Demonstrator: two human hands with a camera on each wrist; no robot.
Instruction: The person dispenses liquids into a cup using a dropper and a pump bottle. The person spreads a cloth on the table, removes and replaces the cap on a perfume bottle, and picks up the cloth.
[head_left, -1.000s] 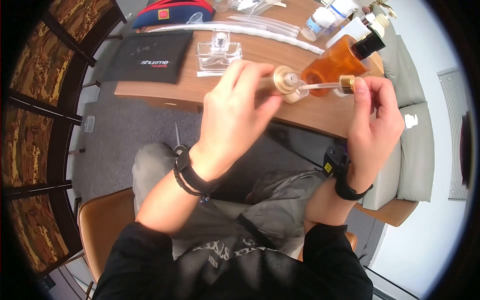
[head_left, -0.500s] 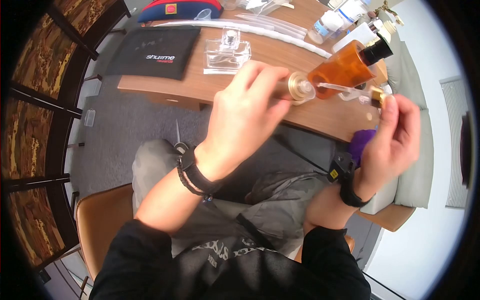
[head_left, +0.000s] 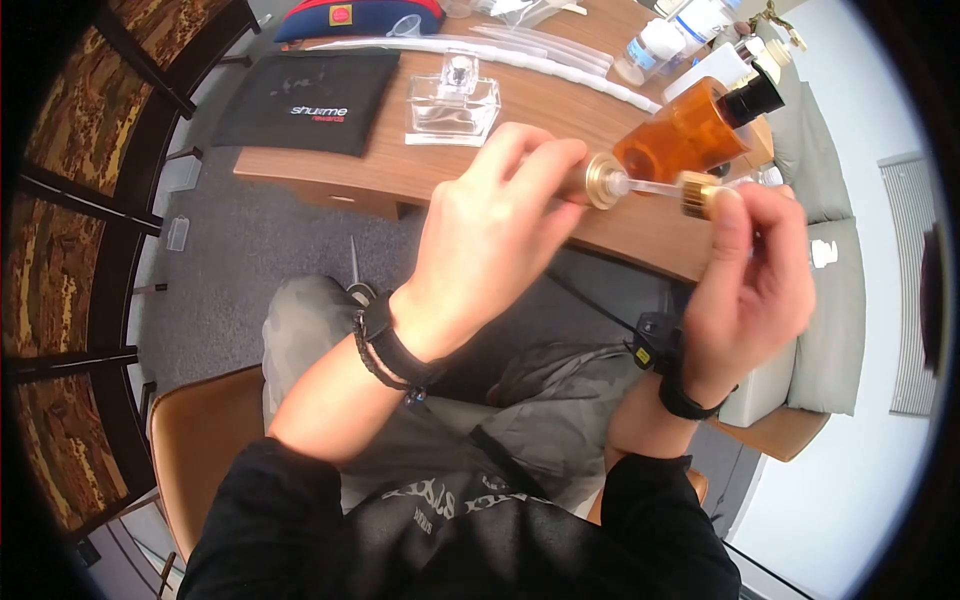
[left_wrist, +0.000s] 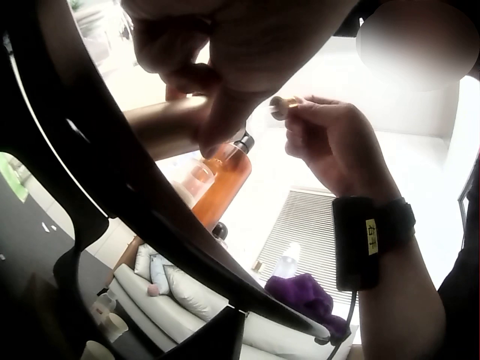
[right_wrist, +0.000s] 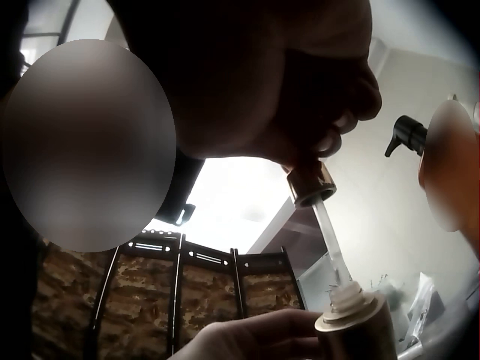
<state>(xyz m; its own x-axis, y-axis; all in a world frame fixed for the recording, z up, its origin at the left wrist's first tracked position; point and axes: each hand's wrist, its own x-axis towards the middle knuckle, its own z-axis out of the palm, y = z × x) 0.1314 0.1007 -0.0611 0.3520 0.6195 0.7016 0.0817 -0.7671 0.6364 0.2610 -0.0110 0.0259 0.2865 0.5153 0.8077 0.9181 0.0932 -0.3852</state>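
My left hand (head_left: 490,235) grips a small gold bottle (right_wrist: 360,330), its uncapped neck facing right in the head view. Between the thumb and fingers of my right hand (head_left: 755,275) is the gold cap of a dropper (head_left: 697,195). The clear glass pipette (right_wrist: 330,240) slants from the cap down to the bottle, its tip at the neck opening in the right wrist view. Just behind the gold bottle is an amber bottle (head_left: 680,130) with a black pump top. In the left wrist view, my fingers partly hide the gold bottle.
A square glass bottle (head_left: 452,108) and a black pouch (head_left: 315,105) lie on the wooden table (head_left: 640,240). Behind them are a long white strip (head_left: 520,66) and a navy-and-red case (head_left: 360,22). White bottles (head_left: 650,50) crowd the back right.
Half a second ago my right hand held the dropper farther right, its tip apart from the bottle. It has come back left, bringing the tip to the neck. The left hand has barely moved since then.
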